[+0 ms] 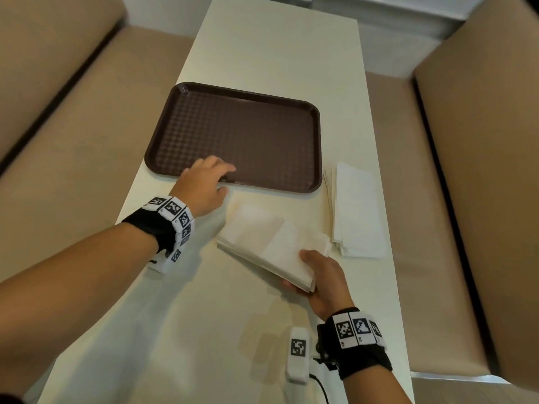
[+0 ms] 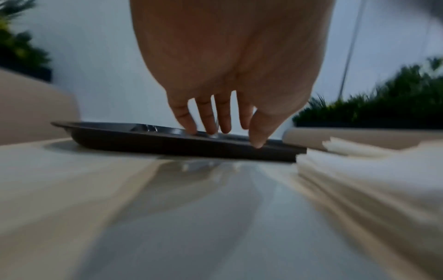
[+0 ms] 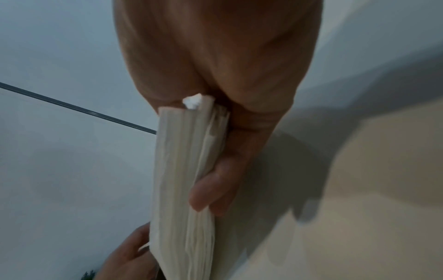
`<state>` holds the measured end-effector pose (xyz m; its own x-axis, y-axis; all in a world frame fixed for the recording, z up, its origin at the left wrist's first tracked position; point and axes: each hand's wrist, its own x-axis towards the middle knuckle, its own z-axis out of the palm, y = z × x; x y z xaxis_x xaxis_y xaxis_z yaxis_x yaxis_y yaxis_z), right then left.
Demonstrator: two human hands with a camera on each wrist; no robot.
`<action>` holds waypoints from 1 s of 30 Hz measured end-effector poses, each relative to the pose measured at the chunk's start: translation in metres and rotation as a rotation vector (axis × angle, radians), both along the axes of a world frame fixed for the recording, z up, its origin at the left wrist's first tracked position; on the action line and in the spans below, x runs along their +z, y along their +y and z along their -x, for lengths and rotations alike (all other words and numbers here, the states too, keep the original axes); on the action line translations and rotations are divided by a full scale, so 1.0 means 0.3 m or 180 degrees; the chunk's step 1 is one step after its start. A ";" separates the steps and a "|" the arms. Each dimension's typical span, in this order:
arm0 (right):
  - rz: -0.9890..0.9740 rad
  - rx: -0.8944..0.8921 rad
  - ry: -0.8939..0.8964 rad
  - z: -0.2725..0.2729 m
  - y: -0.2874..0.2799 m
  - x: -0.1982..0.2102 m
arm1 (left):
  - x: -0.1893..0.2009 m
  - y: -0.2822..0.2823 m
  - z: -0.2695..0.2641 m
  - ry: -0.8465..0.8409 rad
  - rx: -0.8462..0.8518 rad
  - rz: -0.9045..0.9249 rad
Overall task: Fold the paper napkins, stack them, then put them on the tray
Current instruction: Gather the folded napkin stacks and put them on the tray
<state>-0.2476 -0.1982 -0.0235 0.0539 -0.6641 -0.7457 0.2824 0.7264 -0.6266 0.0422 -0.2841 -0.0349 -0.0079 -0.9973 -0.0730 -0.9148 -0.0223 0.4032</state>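
The right hand [image 1: 323, 275] grips a thick stack of folded napkins [image 1: 271, 246] by its near corner, thumb on top and fingers [image 3: 210, 189] curled underneath, holding it slanted just above the counter [image 1: 204, 330] at about 6 o'clock from the brown tray [image 1: 316, 118]. The left hand [image 1: 204, 185] reaches to the tray's near rim at about 7 o'clock, its fingers [image 2: 206, 117] spread and fairly straight, tips touching the rim and thumb at the outer edge; it looks to be steadying the tray rather than clasping it. A second pile of napkins [image 1: 358, 211] lies on the counter at the tray's 4 o'clock, just beside its right edge. The step in hand seems to be moving the held stack onto the tray. To do it well, keep the pinch firm so the sheets do not fan, level the stack before lowering, and set it flat inside the rim. The loose far corner could droop and catch on the rim.
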 end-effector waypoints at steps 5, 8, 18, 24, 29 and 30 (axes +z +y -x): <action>0.0189 0.0188 0.0202 -0.012 0.001 -0.004 | -0.058 -0.036 -0.012 -0.0488 -0.0158 0.0040; 0.0237 0.0256 0.0287 -0.001 0.006 -0.002 | -0.048 -0.016 -0.006 -0.0264 -0.0113 0.0256; 0.0641 0.0782 -0.0022 0.037 0.004 0.104 | -0.041 0.078 0.011 0.0505 0.0052 0.0344; 0.0867 0.0890 -0.0481 0.031 -0.003 0.161 | 0.048 0.203 0.045 0.3251 0.1096 -0.1018; 0.0948 0.0966 -0.0737 0.021 -0.005 0.171 | 0.081 0.306 0.078 0.4823 0.0575 -0.2484; 0.0937 0.0981 -0.0712 0.015 -0.007 0.168 | 0.084 0.319 0.080 0.5006 0.0475 -0.2606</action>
